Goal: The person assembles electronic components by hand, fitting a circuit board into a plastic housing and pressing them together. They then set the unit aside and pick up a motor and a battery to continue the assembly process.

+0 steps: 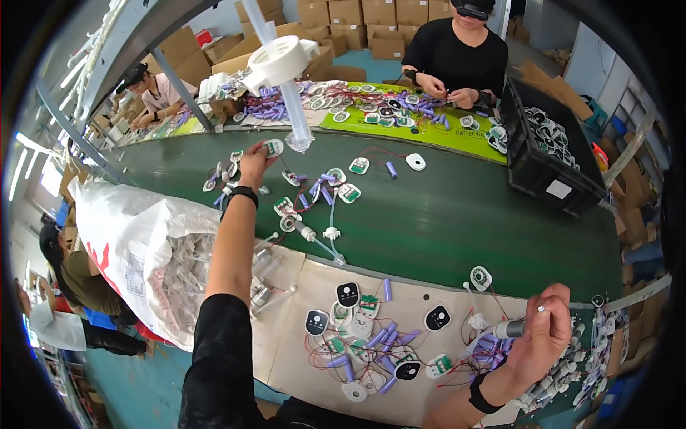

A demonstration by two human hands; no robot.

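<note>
My left hand (pixel 253 169) stretches out over the green conveyor belt, its fingers closed on the edge of a white round cover with a green circuit board (pixel 274 148). Beyond it, more wired covers and purple battery cells (pixel 326 194) lie on the belt. At the right, my right hand (pixel 544 339) is closed around a small silver cylindrical motor (pixel 509 329); a small white tip shows by the thumb. Below and left of that hand, purple cells with red wires (pixel 493 350) lie in a heap. Black-faced covers (pixel 348 294) and boards spread across the beige work surface (pixel 286 343).
An open white sack (pixel 121 214) of clear plastic parts stands left of my arm. A clear tube with a white collar (pixel 282 61) hangs over the belt. A black crate (pixel 572 189) of covers sits far right. Across the belt, a co-worker (pixel 457 57) handles small parts.
</note>
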